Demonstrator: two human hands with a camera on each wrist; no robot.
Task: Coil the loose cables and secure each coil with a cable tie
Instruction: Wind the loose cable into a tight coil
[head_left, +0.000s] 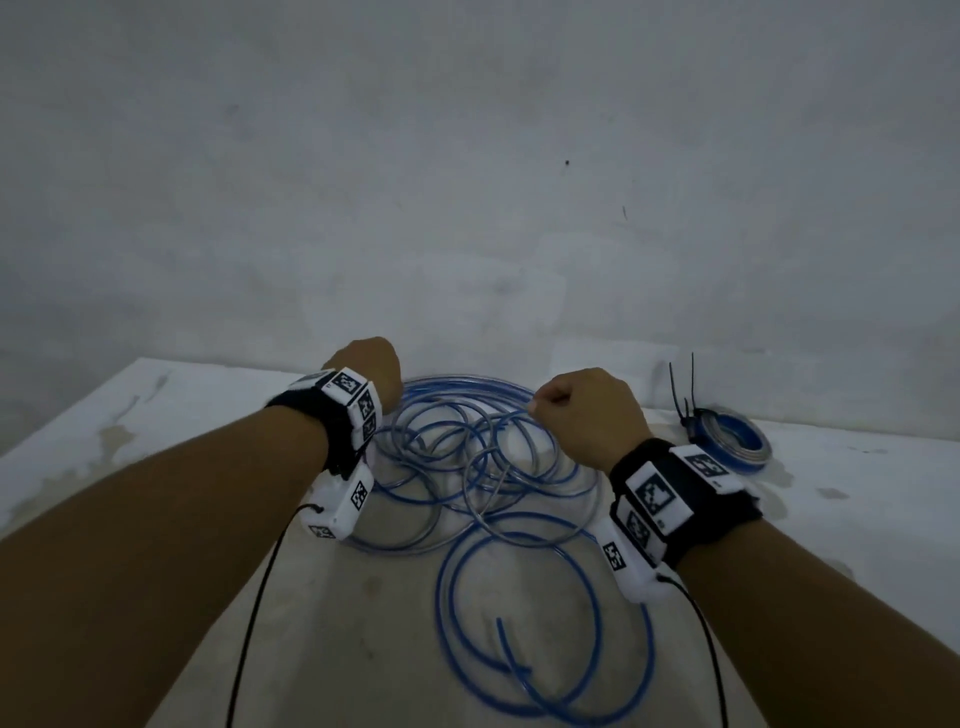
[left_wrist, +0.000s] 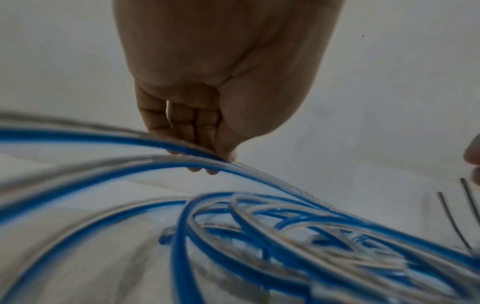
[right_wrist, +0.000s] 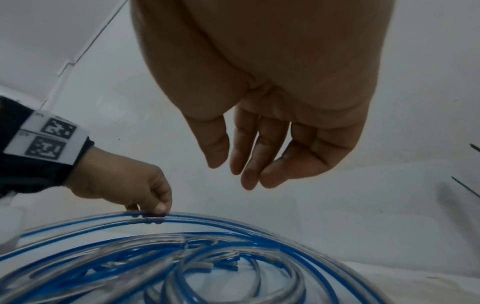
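A tangle of loose blue and clear cables (head_left: 467, 467) lies on the white table (head_left: 156, 415), with one wide blue loop (head_left: 452, 613) nearest me. My left hand (head_left: 371, 364) is at the pile's far left edge, and its fingertips (left_wrist: 207, 162) pinch a blue and clear strand (left_wrist: 103, 135) of the outer ring. In the right wrist view the left hand (right_wrist: 153, 207) holds that strand just above the pile (right_wrist: 182, 257). My right hand (head_left: 561, 402) hovers over the pile's far right side. Its fingers (right_wrist: 246, 170) hang loosely curled and hold nothing.
A coiled blue and grey cable (head_left: 737, 441) lies at the back right, with black cable ties (head_left: 685, 389) sticking up from its left side. A bare wall stands directly behind the table. Thin black wires run from both wrist cameras back along my forearms.
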